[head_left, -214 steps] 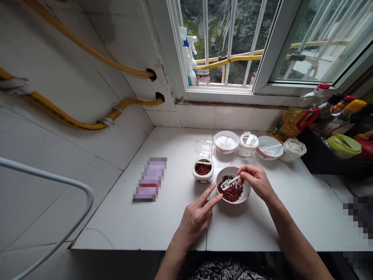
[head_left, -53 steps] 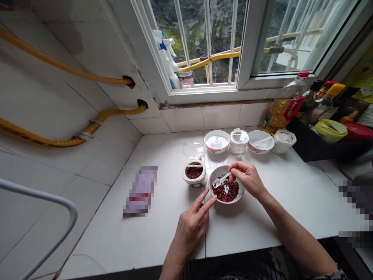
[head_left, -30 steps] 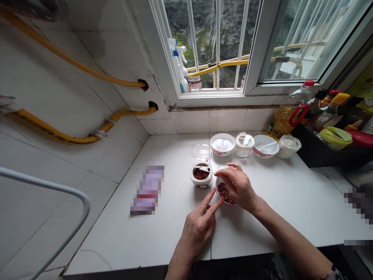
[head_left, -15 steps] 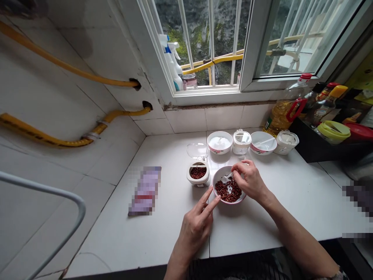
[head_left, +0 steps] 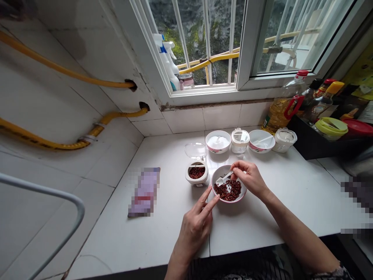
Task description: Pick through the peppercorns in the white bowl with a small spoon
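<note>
Bowls (head_left: 218,150) three, white jars (head_left: 196,181) three; right hand (head_left: 247,177) pinches one spoon (head_left: 220,181); left hand (head_left: 196,224), unclenched, touches one bowl (head_left: 222,171).

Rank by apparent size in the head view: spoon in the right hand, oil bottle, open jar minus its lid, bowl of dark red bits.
1. Oil bottle
2. Bowl
3. Open jar
4. Spoon, partly covered by the right hand

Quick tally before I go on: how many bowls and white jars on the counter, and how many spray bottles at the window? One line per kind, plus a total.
Bowls: 3 (near bowl, back left bowl, back right bowl)
White jars: 3 (open jar, middle jar, right jar)
Spray bottles: 2 (left bottle, right bottle)
Total: 8
</note>
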A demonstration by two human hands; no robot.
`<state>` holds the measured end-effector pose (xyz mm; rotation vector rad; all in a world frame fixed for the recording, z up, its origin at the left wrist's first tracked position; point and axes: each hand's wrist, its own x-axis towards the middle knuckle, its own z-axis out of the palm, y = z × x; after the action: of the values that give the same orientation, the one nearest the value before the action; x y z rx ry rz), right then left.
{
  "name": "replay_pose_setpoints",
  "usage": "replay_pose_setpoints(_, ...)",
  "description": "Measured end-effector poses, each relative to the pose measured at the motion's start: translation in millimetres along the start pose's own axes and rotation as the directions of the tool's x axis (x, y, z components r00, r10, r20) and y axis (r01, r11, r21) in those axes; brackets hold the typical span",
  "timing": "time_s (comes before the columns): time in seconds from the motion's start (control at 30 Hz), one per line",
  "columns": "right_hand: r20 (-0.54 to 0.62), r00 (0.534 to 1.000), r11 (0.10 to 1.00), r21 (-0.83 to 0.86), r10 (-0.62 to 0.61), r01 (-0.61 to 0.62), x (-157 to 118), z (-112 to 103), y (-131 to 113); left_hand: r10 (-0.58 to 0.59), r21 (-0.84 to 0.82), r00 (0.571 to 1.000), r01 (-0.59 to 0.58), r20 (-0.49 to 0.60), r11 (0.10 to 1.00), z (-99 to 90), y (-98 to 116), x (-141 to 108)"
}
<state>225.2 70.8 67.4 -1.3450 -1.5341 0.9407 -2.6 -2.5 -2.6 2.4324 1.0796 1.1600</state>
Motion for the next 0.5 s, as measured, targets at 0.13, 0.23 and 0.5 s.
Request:
replay_pose_setpoints(0.13,0.001,0.984,0.958,-0.231,-0.176,0.171,0.0,4.9,3.6,0.004,-0.003,1.0,-0.004,0.0,1.0,0.4,0.5,0.0)
replay_pose_setpoints(0.23,0.054,0.977,0.943,-0.254,-0.208,0.215,-1.6,8.3,2.6,0.009,0.003,1.0,-0.009,-0.006,1.0,0.0,0.1,0.0)
replay_pose_setpoints(0.5,0.019,0.999,0.999,-0.026,-0.032,0.032,-2.5,1.8,-2.1,0.012,0.007,1.0,-0.012,-0.004,1.0,-0.5,-0.2,-0.1)
